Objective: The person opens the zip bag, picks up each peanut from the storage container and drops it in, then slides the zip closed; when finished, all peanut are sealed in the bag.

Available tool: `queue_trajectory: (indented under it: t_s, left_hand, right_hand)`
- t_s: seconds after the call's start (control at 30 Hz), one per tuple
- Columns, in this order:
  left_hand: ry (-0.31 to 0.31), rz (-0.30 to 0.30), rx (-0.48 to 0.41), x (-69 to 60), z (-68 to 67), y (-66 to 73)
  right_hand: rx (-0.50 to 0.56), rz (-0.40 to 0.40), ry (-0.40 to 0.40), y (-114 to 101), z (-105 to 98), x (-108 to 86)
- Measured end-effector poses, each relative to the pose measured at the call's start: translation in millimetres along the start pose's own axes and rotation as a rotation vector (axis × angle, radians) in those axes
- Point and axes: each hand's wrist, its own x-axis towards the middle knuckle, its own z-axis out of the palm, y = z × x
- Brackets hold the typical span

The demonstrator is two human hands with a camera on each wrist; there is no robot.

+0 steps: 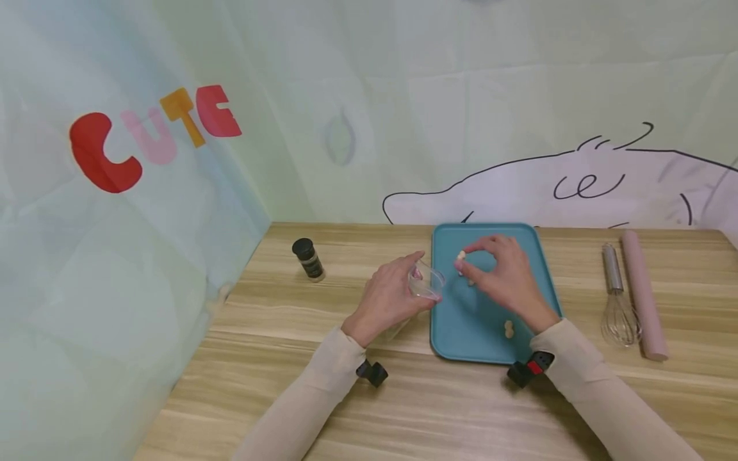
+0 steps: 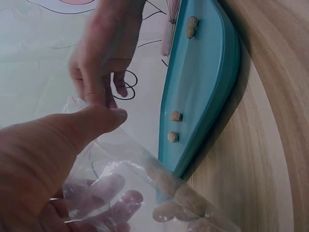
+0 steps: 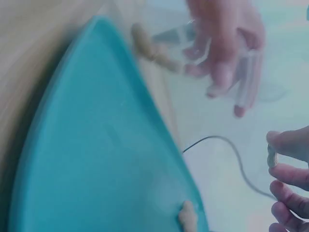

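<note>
My left hand (image 1: 387,296) grips a clear plastic bag (image 1: 426,282), its mouth open beside the tray's left edge. Several peanuts (image 2: 189,199) lie inside the bag in the left wrist view. Over the blue tray (image 1: 481,339), my right hand (image 1: 507,275) pinches a peanut (image 3: 272,156) between thumb and finger. One peanut (image 1: 508,329) rests near the tray's front right. Three pieces show on the tray in the left wrist view: a long peanut (image 2: 192,27) and two rounder-looking ones (image 2: 176,116), (image 2: 173,137) close together.
A black-capped shaker (image 1: 309,259) stands on the wooden table (image 1: 254,314) at the left. Right of the tray lie a metal whisk (image 1: 617,294) and a pink rolling pin (image 1: 644,294). A printed cloth (image 1: 346,96) hangs behind the table.
</note>
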Motion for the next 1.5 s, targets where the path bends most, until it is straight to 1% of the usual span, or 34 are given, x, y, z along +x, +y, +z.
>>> queue_trajectory:
  t_s: [0.13,0.37,0.5,0.67,0.9,1.13,1.5]
  left_hand:
    - [-0.004,-0.006,-0.010,-0.3,0.1,-0.3]
    - [-0.008,-0.005,-0.008,-1.2,-0.4,0.4]
    - [-0.022,-0.015,-0.022,-2.2,-0.5,1.0]
    - [-0.036,-0.024,-0.030,-2.5,0.5,0.4]
    - [-0.030,-0.012,-0.028,-2.4,-0.1,0.5]
    - [-0.028,-0.012,-0.025,-2.0,0.5,0.3]
    - [-0.017,-0.001,-0.009,-2.7,1.0,0.4]
  right_hand:
    - [0.021,-0.039,-0.007,-12,-4,-0.8]
    - [0.060,-0.137,-0.063,-27,-5,-4.9]
    - [0.081,-0.175,-0.088,-30,-3,-7.3]
    - [0.081,-0.209,-0.116,-31,0,-9.7]
    - [0.092,-0.229,-0.143,-34,2,-11.5]
    - [0.074,-0.230,-0.141,-34,4,-11.2]
    - [0.079,-0.233,-0.144,-35,4,-11.7]
